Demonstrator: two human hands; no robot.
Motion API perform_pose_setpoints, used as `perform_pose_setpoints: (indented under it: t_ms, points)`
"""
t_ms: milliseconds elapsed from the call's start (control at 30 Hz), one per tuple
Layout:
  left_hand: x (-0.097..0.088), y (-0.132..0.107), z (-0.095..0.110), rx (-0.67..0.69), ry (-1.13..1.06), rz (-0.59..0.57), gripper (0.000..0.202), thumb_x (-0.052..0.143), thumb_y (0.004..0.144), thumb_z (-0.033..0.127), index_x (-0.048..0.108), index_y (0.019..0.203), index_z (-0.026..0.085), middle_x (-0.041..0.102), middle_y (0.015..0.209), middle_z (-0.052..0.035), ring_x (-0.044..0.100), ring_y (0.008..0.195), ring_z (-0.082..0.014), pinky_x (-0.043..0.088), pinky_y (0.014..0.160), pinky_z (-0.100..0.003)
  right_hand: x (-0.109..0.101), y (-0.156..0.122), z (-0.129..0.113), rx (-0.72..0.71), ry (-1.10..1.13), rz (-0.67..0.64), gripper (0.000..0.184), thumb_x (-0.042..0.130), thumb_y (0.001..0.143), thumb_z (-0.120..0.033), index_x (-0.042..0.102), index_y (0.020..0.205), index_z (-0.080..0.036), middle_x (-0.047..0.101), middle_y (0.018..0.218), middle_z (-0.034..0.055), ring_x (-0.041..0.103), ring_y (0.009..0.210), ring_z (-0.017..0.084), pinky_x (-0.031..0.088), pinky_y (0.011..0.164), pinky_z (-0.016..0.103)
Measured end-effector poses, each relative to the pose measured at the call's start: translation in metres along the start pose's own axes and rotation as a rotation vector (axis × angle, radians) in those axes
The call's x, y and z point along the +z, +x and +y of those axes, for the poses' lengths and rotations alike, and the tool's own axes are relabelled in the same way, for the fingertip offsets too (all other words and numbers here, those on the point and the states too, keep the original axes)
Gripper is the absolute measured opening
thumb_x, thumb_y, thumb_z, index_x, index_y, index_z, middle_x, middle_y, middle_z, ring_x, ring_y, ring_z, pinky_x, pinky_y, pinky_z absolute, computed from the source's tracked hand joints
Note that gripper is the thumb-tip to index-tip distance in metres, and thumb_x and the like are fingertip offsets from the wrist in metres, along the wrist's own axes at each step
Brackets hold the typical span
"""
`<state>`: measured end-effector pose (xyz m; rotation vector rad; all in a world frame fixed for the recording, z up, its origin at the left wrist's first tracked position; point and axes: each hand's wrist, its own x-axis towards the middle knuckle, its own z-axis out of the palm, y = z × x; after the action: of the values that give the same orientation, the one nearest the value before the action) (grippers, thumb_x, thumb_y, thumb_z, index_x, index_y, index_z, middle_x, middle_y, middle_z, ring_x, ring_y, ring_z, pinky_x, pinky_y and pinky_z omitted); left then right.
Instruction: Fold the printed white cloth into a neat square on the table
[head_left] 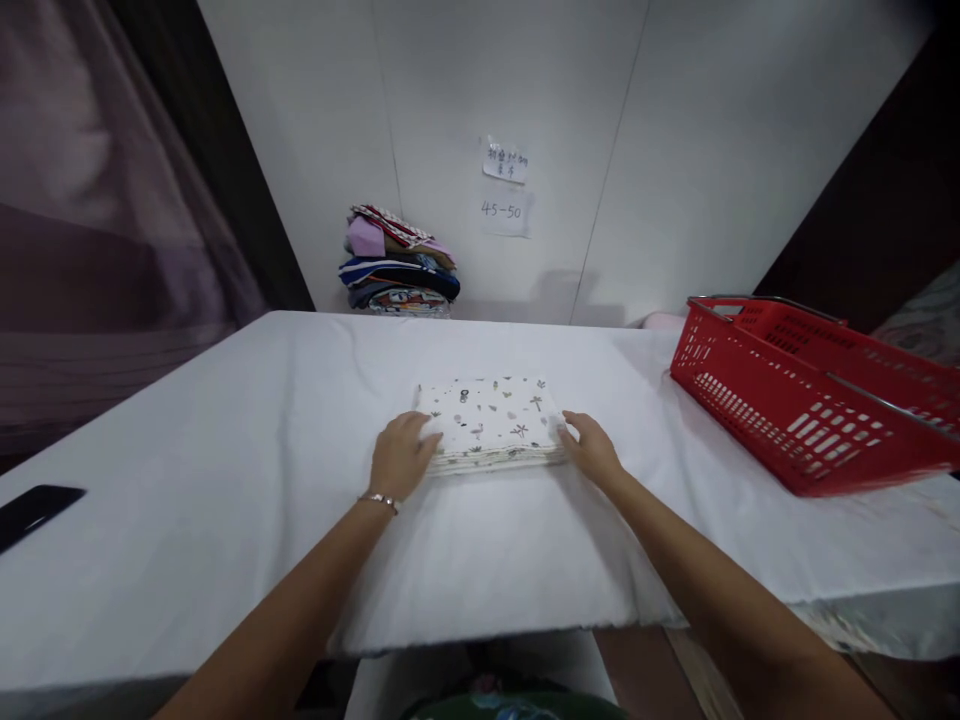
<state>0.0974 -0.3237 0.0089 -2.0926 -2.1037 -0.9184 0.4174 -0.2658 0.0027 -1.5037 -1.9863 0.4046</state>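
Observation:
A folded white cloth (491, 418) printed with small palm trees and other little motifs lies flat on the white-covered table. Its layers show along the near edge. My left hand (399, 452), with a bracelet at the wrist, grips the cloth's left side, the thumb near the front corner. On the opposite side my right hand (591, 448) holds the right edge, fingers bent against it. Parts of the fingers on both hands are hidden by the cloth or too blurred to make out.
A stack of folded clothes (401, 265) stands at the back left against the white wall. To the right sits a red plastic basket (780, 400) with metal handles. A dark phone-like object (37, 508) lies at the left edge. Two paper notes (505, 212) hang on the wall.

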Motion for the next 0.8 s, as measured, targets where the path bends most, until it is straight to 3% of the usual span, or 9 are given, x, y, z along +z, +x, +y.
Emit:
perform_pose_setpoints:
  t_ms: [100,167,333,533,800]
  points:
    - [0.003,-0.015,0.016,0.352,0.001,-0.093,0.025,0.046,0.085,0.033,0.061,0.102,0.022,0.059,0.112,-0.0069,0.049,0.108,-0.0214,0.037,0.092,-0.037,0.008,-0.009,-0.013,-0.434,-0.100,-0.020,0.027,0.046,0.085,-0.025,0.060,0.108,-0.020,0.059,0.111,0.0095,0.050,0.106,0.022,0.039,0.091,0.038]
    - [0.008,-0.020,0.024,0.451,0.004,-0.163,0.023,0.047,0.085,0.027,0.060,0.102,0.023,0.059,0.111,-0.0060,0.050,0.106,-0.0204,0.038,0.090,-0.037,0.015,-0.012,-0.021,-0.570,-0.141,-0.082,0.026,0.045,0.085,-0.020,0.061,0.106,-0.020,0.060,0.109,0.0099,0.051,0.103,0.021,0.039,0.090,0.037]
    - [0.015,-0.019,0.029,0.447,0.002,-0.193,0.024,0.047,0.085,0.024,0.058,0.106,0.023,0.062,0.104,-0.0049,0.053,0.097,-0.0187,0.040,0.084,-0.035,0.026,-0.012,-0.026,-0.563,-0.242,-0.166,0.030,0.044,0.084,-0.015,0.057,0.111,-0.019,0.060,0.109,0.0099,0.052,0.101,0.021,0.037,0.088,0.037]
    - [0.017,-0.013,0.030,0.441,0.048,-0.224,0.029,0.050,0.084,0.026,0.054,0.112,0.021,0.061,0.105,-0.0055,0.052,0.098,-0.0205,0.039,0.084,-0.036,0.023,-0.006,-0.026,-0.581,-0.375,-0.270,0.034,0.041,0.087,-0.016,0.052,0.119,-0.018,0.058,0.114,0.0098,0.050,0.104,0.022,0.036,0.085,0.034]
    - [0.014,-0.012,0.043,0.484,0.186,-0.257,0.037,0.051,0.080,0.020,0.048,0.118,0.020,0.061,0.105,-0.0072,0.052,0.098,-0.0221,0.038,0.081,-0.036,0.028,-0.006,-0.032,-0.606,-0.442,-0.268,0.040,0.036,0.089,-0.013,0.043,0.127,-0.019,0.058,0.112,0.0106,0.051,0.100,0.022,0.037,0.081,0.034]
